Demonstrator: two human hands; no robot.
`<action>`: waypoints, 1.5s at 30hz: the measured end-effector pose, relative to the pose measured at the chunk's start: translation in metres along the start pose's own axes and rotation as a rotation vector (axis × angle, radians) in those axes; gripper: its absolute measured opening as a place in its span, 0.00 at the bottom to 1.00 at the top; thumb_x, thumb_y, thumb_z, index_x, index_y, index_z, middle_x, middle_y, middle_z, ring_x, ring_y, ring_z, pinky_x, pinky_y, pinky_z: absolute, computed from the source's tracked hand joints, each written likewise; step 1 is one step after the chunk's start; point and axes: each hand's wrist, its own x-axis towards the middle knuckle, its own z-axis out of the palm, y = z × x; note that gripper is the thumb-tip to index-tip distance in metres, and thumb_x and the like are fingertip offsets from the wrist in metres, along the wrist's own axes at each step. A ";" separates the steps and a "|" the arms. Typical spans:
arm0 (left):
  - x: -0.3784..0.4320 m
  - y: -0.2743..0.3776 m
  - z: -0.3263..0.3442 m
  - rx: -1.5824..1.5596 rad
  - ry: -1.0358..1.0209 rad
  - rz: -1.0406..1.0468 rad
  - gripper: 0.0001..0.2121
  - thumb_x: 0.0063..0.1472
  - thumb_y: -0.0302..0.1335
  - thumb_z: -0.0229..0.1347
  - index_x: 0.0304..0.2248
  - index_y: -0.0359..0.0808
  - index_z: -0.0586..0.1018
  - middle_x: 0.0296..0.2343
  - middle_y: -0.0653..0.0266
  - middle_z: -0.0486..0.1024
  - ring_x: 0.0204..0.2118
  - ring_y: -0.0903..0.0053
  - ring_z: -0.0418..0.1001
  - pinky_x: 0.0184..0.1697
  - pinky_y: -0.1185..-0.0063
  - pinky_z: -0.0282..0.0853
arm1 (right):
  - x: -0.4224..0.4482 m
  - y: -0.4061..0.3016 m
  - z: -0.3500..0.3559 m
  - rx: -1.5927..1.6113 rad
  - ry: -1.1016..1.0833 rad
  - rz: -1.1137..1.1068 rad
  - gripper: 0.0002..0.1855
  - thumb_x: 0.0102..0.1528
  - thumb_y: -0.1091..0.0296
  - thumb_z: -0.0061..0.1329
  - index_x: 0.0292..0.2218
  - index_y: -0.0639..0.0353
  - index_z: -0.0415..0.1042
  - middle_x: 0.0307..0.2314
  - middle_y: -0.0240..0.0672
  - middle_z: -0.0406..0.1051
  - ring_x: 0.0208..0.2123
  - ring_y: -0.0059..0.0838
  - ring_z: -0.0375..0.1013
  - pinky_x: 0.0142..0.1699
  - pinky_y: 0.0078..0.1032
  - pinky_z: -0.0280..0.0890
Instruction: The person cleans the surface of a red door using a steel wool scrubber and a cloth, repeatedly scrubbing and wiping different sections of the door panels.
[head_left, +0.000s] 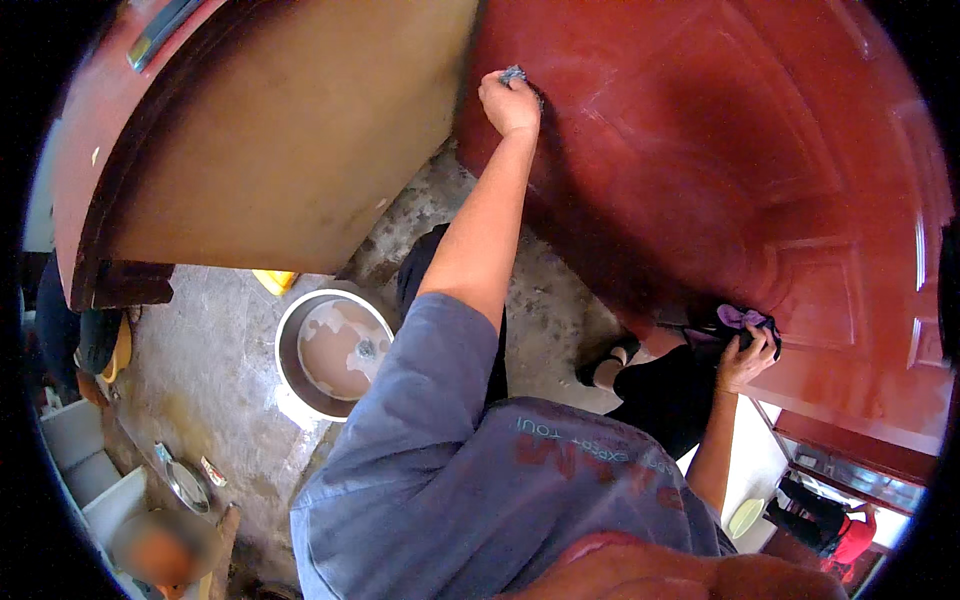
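My left hand, arm outstretched, grips a crumpled grey scouring pad against the red panelled door, near its edge. My right hand is lower on the right, its fingers around a black and purple bunched item, perhaps cloth, at the door's surface. Wet-looking smears mark the door. On the floor to the left stands a large round metal pot of murky brown water with patches of foam; a small grey clump shows in it.
A tan panel with a dark edge rises at upper left. A yellow object lies beside the pot. A metal dish is at lower left. People are at the far left, lower left and lower right, near a pale green basin.
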 end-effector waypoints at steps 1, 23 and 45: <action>-0.001 0.004 0.000 0.027 -0.011 -0.041 0.09 0.52 0.21 0.53 0.35 0.29 0.73 0.36 0.48 0.70 0.43 0.54 0.67 0.49 0.65 0.63 | 0.000 0.001 0.000 -0.013 0.004 -0.008 0.16 0.46 0.64 0.53 0.39 0.51 0.72 0.41 0.42 0.67 0.47 0.46 0.63 0.53 0.46 0.55; 0.007 0.006 0.004 -0.054 0.014 0.080 0.10 0.53 0.22 0.53 0.37 0.30 0.73 0.37 0.48 0.70 0.41 0.54 0.69 0.47 0.65 0.64 | -0.003 0.003 0.001 -0.039 0.006 -0.033 0.15 0.47 0.65 0.53 0.39 0.51 0.72 0.41 0.42 0.67 0.47 0.46 0.63 0.53 0.48 0.55; 0.001 0.018 0.010 -0.089 0.022 0.228 0.09 0.52 0.22 0.54 0.35 0.31 0.73 0.35 0.50 0.71 0.40 0.55 0.70 0.46 0.66 0.65 | -0.006 0.012 0.004 -0.038 0.031 -0.040 0.17 0.46 0.66 0.53 0.40 0.51 0.71 0.42 0.43 0.66 0.47 0.48 0.63 0.52 0.46 0.55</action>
